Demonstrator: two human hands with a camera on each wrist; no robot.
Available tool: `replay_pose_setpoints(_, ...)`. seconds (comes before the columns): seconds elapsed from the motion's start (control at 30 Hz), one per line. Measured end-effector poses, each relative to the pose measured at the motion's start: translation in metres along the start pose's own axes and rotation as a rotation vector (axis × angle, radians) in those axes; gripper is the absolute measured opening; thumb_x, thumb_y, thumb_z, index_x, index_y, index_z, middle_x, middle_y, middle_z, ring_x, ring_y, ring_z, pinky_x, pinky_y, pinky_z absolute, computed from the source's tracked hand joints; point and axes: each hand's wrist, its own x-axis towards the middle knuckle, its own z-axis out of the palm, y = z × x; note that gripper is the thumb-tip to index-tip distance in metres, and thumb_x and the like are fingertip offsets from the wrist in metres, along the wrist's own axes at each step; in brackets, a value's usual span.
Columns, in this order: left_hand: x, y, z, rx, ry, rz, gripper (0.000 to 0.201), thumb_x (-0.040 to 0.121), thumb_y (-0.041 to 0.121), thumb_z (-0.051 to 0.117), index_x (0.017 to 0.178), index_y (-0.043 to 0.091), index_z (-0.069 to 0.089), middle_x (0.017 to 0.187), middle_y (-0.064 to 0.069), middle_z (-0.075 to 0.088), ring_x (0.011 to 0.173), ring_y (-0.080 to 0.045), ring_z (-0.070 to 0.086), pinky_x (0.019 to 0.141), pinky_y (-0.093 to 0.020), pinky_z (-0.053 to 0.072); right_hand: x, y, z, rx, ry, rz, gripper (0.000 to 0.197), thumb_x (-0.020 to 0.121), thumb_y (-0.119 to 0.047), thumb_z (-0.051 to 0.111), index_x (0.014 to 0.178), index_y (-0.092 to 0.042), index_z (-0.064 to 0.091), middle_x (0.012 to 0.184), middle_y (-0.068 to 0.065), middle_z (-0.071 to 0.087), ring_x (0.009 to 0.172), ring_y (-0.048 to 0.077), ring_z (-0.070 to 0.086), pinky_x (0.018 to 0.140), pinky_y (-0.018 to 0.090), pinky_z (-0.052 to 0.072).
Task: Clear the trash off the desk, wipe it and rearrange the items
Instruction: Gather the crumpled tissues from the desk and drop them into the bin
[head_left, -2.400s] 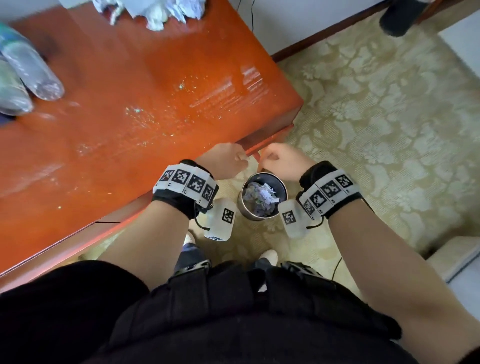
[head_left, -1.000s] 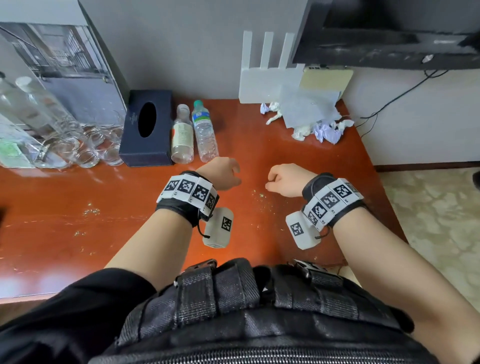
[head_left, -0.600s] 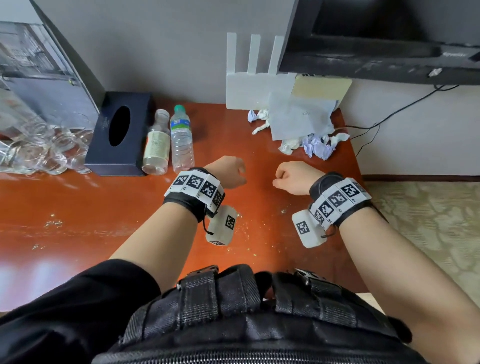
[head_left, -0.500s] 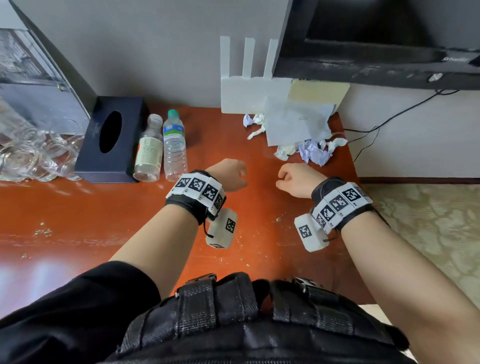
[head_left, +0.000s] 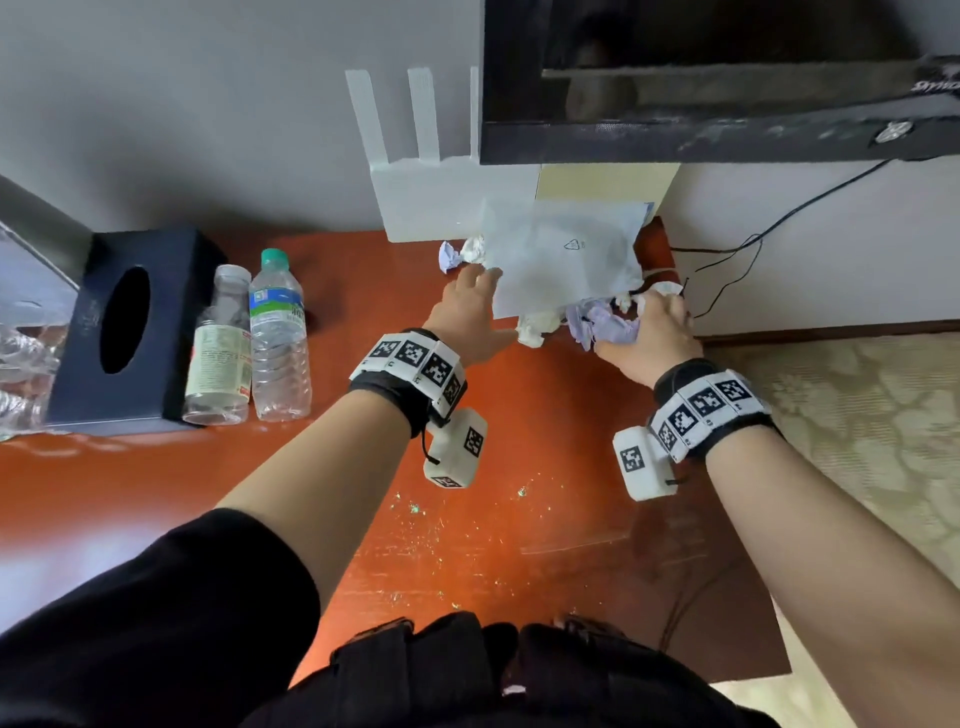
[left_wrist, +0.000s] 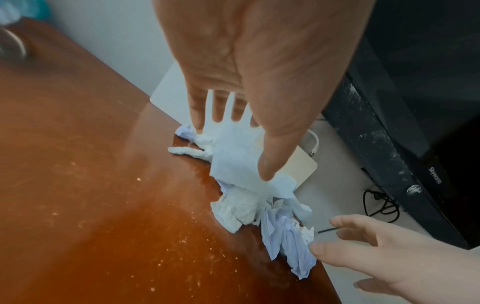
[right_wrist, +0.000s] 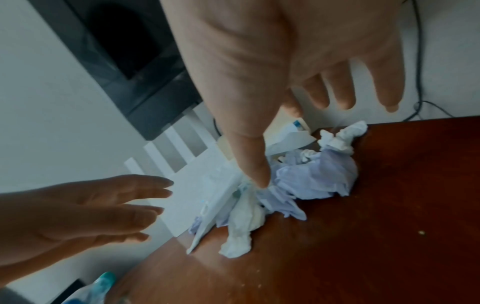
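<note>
- Left hand (head_left: 470, 312) spread wide, fingers straight, just reaching the left edge of the translucent plastic bag (head_left: 561, 254) at the far right of the counter (head_left: 545, 415); nothing held.
- Right hand (head_left: 649, 332) also wide, fingers splayed over the lilac crumpled tissue (head_left: 602, 322), thumb tip touching or nearly touching the pile; no grip closed.
- Trash heaped between both hands: white paper wad (head_left: 535, 327) at the bag's near edge, another small wad (head_left: 462, 252) at its far left corner, more white scraps by the right edge of the counter.
- Risk of loose wads rolling off the right edge onto the floor, pushed by a hasty scoop.
- Risk of snagging the thin black cable (head_left: 727, 275) hanging just right of the pile.
- Risk of knocking the white router (head_left: 447, 197) leaning behind the bag.
- Fine crumbs (head_left: 441, 530) scattered on the near counter, likely to be left for wiping.
- Well apart on the left: two bottles (head_left: 254, 338) and a dark tissue box (head_left: 124, 322).
</note>
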Motion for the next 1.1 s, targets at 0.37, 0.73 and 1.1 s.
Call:
replay_pose_setpoints(0.37,0.063,0.027,0.037,0.168,-0.027,0.073,0.100,0.081,0.044,0.067,0.151,0.027,-0.003,0.158,-0.007,-0.013,0.146,-0.029,-0.008,0.115,-0.051,0.015,0.055,0.019,0.012,0.006,-0.193,0.103,0.116,0.061,-0.065,0.073,0.148,-0.027,0.007,0.152,-0.002,0.004,0.141,0.027,0.014,0.111,0.050,0.025)
replay_pose_setpoints(0.73,0.099,0.040,0.057,0.163,-0.089,0.131,0.077,0.091,0.033,0.056,0.150,0.035,0.006,0.159,-0.006,0.001,0.146,-0.026,0.004,0.115,-0.049,0.017,0.068,0.010,0.028,0.014,-0.081,0.053,0.105,0.060,-0.073,0.068,0.140,-0.017,0.028,0.145,0.005,0.026,0.134,0.028,0.026,0.102,0.045,0.029)
replay_pose_setpoints(1.1,0.099,0.036,0.053,-0.176,0.007,0.109,0.062,0.090,-0.009,0.027,0.144,0.019,0.036,0.151,-0.009,0.029,0.136,-0.025,0.035,0.109,-0.025,0.027,0.079,0.010,0.034,0.267,-0.063,0.121,0.073,0.067,-0.041,0.075,0.128,-0.025,0.037,0.133,0.006,0.032,0.125,0.029,0.031,0.089,0.036,0.033)
